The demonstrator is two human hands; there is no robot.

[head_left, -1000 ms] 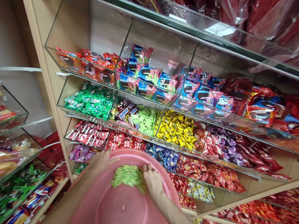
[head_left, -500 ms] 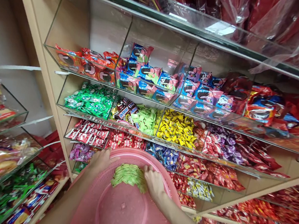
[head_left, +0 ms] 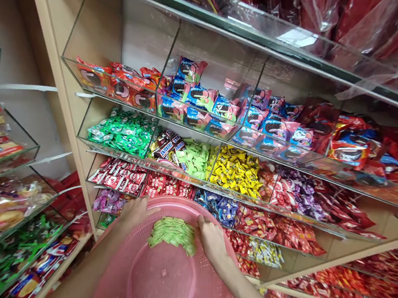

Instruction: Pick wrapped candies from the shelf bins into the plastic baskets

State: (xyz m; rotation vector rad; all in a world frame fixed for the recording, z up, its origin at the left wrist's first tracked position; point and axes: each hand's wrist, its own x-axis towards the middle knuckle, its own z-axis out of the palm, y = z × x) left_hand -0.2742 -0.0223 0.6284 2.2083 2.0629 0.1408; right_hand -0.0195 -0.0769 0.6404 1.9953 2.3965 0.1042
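A round pink plastic basket (head_left: 161,292) with perforated sides is tilted towards me. My left hand (head_left: 137,213) grips its upper left rim, thumb lying inside. In the upper part of the basket sits a small heap of green-wrapped candies (head_left: 172,233). My right hand (head_left: 212,240) is over the basket's inner right side, just right of the heap. Its fingers are curled closed, and whatever they hold, if anything, is hidden.
Glass-fronted shelves rise ahead. One row has green candies (head_left: 124,132), Snickers bars (head_left: 167,145), light green candies (head_left: 194,158) and yellow candies (head_left: 238,170). Blue cookie packs (head_left: 200,96) are above; red packets (head_left: 119,175) below. Packaged buns (head_left: 5,217) stand at left.
My right hand has shifted slightly up and right, away from the green candies. The left hand and basket have barely moved.
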